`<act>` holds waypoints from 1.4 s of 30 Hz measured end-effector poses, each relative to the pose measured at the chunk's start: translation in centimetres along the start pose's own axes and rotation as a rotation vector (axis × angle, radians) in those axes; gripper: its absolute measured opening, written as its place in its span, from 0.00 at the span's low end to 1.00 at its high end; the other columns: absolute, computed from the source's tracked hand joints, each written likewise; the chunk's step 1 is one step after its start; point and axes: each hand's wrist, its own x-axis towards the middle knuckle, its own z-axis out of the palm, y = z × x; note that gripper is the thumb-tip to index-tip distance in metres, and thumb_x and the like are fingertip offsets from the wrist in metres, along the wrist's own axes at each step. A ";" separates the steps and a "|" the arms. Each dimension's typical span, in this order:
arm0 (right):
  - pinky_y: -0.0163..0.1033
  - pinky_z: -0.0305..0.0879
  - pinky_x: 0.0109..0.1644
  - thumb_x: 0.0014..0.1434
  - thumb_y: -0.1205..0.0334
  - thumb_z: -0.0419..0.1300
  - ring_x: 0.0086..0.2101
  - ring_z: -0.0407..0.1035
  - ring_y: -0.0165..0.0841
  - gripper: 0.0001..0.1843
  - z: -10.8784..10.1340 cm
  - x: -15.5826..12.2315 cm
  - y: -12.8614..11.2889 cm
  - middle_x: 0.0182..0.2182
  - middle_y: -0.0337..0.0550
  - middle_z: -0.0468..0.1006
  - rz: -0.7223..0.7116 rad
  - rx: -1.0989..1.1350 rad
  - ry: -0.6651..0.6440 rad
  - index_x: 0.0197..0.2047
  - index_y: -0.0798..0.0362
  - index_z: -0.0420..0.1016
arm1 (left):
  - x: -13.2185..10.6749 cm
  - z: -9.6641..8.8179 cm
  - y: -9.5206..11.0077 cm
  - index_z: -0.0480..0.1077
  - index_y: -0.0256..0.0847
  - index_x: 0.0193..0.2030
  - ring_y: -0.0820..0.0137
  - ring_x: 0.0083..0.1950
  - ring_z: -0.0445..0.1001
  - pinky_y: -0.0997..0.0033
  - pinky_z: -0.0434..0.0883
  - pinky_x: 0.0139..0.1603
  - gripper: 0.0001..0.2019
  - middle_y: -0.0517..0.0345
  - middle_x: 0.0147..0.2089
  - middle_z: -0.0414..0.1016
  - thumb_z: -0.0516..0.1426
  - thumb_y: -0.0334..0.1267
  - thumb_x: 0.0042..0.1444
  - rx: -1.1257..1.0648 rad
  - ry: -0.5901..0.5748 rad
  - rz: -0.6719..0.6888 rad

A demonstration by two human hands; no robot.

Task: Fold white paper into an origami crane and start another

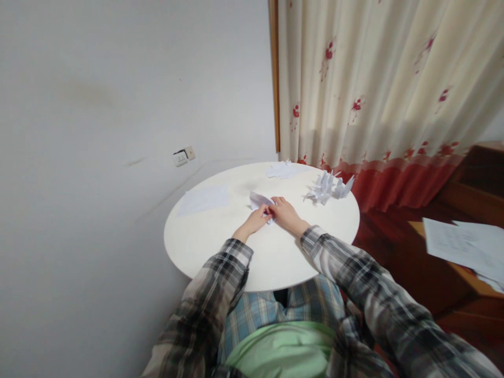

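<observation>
A partly folded piece of white paper (259,199) is between my hands over the middle of the round white table (220,244). My left hand (255,220) grips its near edge with the fingers closed in a pinch. From the right, my right hand (286,214) also pinches the paper, thumb and fingers close to those of the left. My fingers hide much of the paper's lower part, so its exact folds cannot be made out. One flap stands up beyond the left fingertips.
Folded paper figures (324,188) cluster at the table's right. Flat white sheets (203,200) lie at the left, and more paper pieces (281,169) at the back. A wall socket (180,158) is beyond. Printed papers (460,244) rest on wooden furniture at right, near a curtain (370,79).
</observation>
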 end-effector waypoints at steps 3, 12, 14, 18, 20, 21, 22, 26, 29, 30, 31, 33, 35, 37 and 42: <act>0.41 0.58 0.50 0.56 0.70 0.52 0.47 0.55 0.38 0.09 -0.1 0.0 -0.1 0.47 0.50 0.63 0.000 0.016 -0.006 0.40 0.55 0.70 | -0.1 0.0 0.0 0.58 0.42 0.31 0.70 0.34 0.66 0.70 0.64 0.40 0.05 0.60 0.31 0.67 0.52 0.38 0.51 -0.020 0.006 0.018; 0.41 0.58 0.50 0.56 0.70 0.52 0.47 0.55 0.37 0.09 -0.3 0.0 0.0 0.47 0.51 0.63 0.008 0.030 -0.018 0.40 0.55 0.69 | 0.2 0.2 -0.6 0.61 0.41 0.35 0.69 0.39 0.68 0.67 0.65 0.44 0.04 0.58 0.35 0.70 0.52 0.36 0.51 -0.043 0.010 0.045; 0.40 0.59 0.50 0.56 0.70 0.52 0.47 0.55 0.37 0.09 -0.5 0.0 -0.1 0.47 0.51 0.64 0.025 0.023 -0.021 0.40 0.55 0.69 | 0.3 0.3 -0.8 0.61 0.41 0.37 0.69 0.41 0.69 0.66 0.64 0.47 0.04 0.57 0.37 0.70 0.50 0.35 0.52 -0.042 0.007 0.049; 0.38 0.62 0.46 0.57 0.69 0.50 0.47 0.57 0.37 0.09 -0.6 -0.1 -0.2 0.48 0.51 0.63 0.074 0.016 -0.032 0.41 0.55 0.67 | 0.4 0.4 -0.9 0.62 0.40 0.38 0.68 0.43 0.68 0.65 0.63 0.49 0.06 0.55 0.39 0.70 0.50 0.35 0.53 -0.049 0.002 0.097; 0.38 0.63 0.42 0.58 0.68 0.49 0.45 0.60 0.37 0.10 -0.6 -0.1 -0.3 0.49 0.51 0.62 0.110 0.023 -0.048 0.43 0.54 0.66 | 0.3 0.4 -0.8 0.63 0.40 0.38 0.68 0.43 0.68 0.65 0.63 0.50 0.06 0.55 0.40 0.71 0.50 0.35 0.53 -0.049 -0.002 0.118; 0.37 0.64 0.41 0.58 0.67 0.49 0.44 0.61 0.36 0.11 -0.6 -0.1 -0.3 0.49 0.51 0.62 0.129 0.030 -0.064 0.44 0.54 0.65 | 0.3 0.4 -0.7 0.63 0.39 0.38 0.68 0.43 0.68 0.65 0.63 0.50 0.06 0.55 0.40 0.71 0.50 0.35 0.53 -0.047 -0.005 0.124; 0.37 0.64 0.40 0.59 0.67 0.48 0.43 0.63 0.36 0.12 -0.6 -0.1 -0.3 0.50 0.52 0.62 0.147 0.038 -0.080 0.46 0.54 0.64 | 0.3 0.4 -0.6 0.64 0.39 0.38 0.68 0.43 0.68 0.65 0.63 0.50 0.06 0.55 0.40 0.71 0.50 0.35 0.53 -0.043 -0.008 0.127; 0.38 0.65 0.39 0.58 0.66 0.48 0.42 0.66 0.36 0.20 -0.4 0.0 -0.3 0.56 0.56 0.55 0.216 0.049 -0.097 0.55 0.54 0.56 | 0.3 0.3 -0.3 0.65 0.39 0.37 0.68 0.43 0.68 0.65 0.63 0.49 0.06 0.55 0.40 0.71 0.51 0.37 0.52 -0.019 -0.005 0.121; 0.39 0.65 0.40 0.58 0.65 0.48 0.44 0.67 0.39 0.27 -0.3 0.0 -0.3 0.60 0.58 0.48 0.239 0.044 -0.068 0.61 0.52 0.47 | 0.4 0.3 -0.1 0.65 0.38 0.35 0.68 0.41 0.68 0.65 0.64 0.48 0.06 0.55 0.38 0.71 0.54 0.37 0.50 -0.007 0.021 0.139; 0.40 0.65 0.40 0.58 0.65 0.48 0.44 0.67 0.39 0.28 -0.3 0.0 -0.3 0.60 0.58 0.48 0.239 0.044 -0.067 0.62 0.52 0.46 | 0.4 0.2 0.0 0.66 0.38 0.34 0.68 0.41 0.68 0.65 0.64 0.48 0.06 0.55 0.38 0.71 0.54 0.36 0.49 -0.007 0.029 0.146; 0.40 0.65 0.40 0.58 0.65 0.48 0.44 0.67 0.39 0.29 -0.3 0.0 -0.3 0.60 0.59 0.48 0.237 0.047 -0.070 0.62 0.51 0.44 | 0.3 0.2 0.0 0.66 0.38 0.34 0.67 0.41 0.68 0.65 0.64 0.47 0.06 0.55 0.38 0.71 0.55 0.36 0.48 -0.008 0.034 0.150; 0.40 0.65 0.41 0.59 0.65 0.47 0.44 0.66 0.39 0.29 -0.3 0.0 -0.3 0.58 0.59 0.52 0.230 0.056 -0.083 0.63 0.51 0.44 | 0.3 0.1 0.2 0.66 0.38 0.34 0.67 0.41 0.68 0.66 0.64 0.47 0.07 0.55 0.38 0.71 0.57 0.36 0.46 -0.010 0.034 0.151; 0.39 0.65 0.40 0.59 0.65 0.47 0.44 0.66 0.38 0.29 -0.5 0.0 -0.3 0.56 0.58 0.56 0.225 0.063 -0.094 0.62 0.51 0.44 | 0.2 0.1 0.4 0.66 0.38 0.33 0.68 0.41 0.68 0.66 0.65 0.47 0.08 0.55 0.37 0.71 0.58 0.36 0.45 -0.012 0.031 0.150; 0.38 0.65 0.40 0.59 0.65 0.48 0.43 0.67 0.37 0.29 -0.6 0.0 -0.4 0.54 0.57 0.58 0.224 0.065 -0.099 0.62 0.51 0.44 | 0.1 0.0 0.6 0.66 0.38 0.32 0.68 0.40 0.68 0.66 0.65 0.46 0.07 0.56 0.37 0.71 0.58 0.37 0.45 -0.016 0.036 0.154; 0.37 0.65 0.38 0.58 0.66 0.48 0.42 0.67 0.37 0.29 -0.6 0.0 -0.3 0.54 0.56 0.58 0.226 0.065 -0.090 0.62 0.51 0.45 | 0.0 0.1 0.4 0.64 0.38 0.29 0.70 0.37 0.67 0.68 0.65 0.42 0.08 0.57 0.35 0.70 0.59 0.38 0.44 -0.008 0.051 0.187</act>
